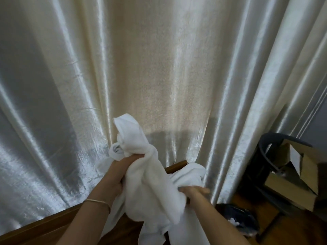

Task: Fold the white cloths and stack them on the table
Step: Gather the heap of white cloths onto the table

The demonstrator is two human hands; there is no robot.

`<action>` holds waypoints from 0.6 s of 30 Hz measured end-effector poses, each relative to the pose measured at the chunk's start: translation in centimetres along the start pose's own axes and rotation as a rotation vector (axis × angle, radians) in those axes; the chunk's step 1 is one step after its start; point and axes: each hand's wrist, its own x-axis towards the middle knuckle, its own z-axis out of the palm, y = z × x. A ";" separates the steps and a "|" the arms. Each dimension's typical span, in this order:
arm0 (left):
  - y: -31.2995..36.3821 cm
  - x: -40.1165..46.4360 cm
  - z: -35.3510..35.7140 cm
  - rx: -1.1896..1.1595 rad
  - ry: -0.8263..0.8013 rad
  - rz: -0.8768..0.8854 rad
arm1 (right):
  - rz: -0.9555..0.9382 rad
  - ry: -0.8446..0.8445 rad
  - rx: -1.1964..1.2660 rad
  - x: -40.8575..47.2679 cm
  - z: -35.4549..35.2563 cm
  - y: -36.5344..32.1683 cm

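A: What is filling the view?

B: A pale satin curtain (159,68) is hanging behind everything, with the wooden table (31,232) edging in below and a dark chair (276,174) carrying cardboard boxes (300,174) at right.

A: And the white cloth (150,183)?

B: It is hanging bunched in the air above the table, its long axis running upright, one end poking up and the rest trailing down.

A: The hands?

B: The left hand (122,172) is clutching the upper bunch; the right hand (192,191) is pinching a lower fold.

A: How is it likely handling?

B: Soft, light and floppy, I am judging; taking two corners should be letting it open flat.
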 end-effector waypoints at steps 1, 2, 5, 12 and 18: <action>0.0 0.0 -0.2 0.017 0.007 -0.008 | 0.017 -0.069 0.016 0.0 0.2 -0.4; 0.0 0.1 -0.4 0.031 0.030 -0.019 | 0.014 -0.118 0.039 -0.2 0.2 -0.8; 0.1 0.7 -1.1 0.092 0.080 -0.042 | -0.162 -0.234 0.204 -2.4 -0.7 -3.2; -0.2 1.9 -1.1 0.204 0.089 -0.063 | -0.780 -0.472 0.206 -14.9 -8.2 -11.2; 0.5 -0.5 -0.2 0.085 0.103 -0.096 | -1.348 -0.638 -0.434 -23.9 -4.0 -10.6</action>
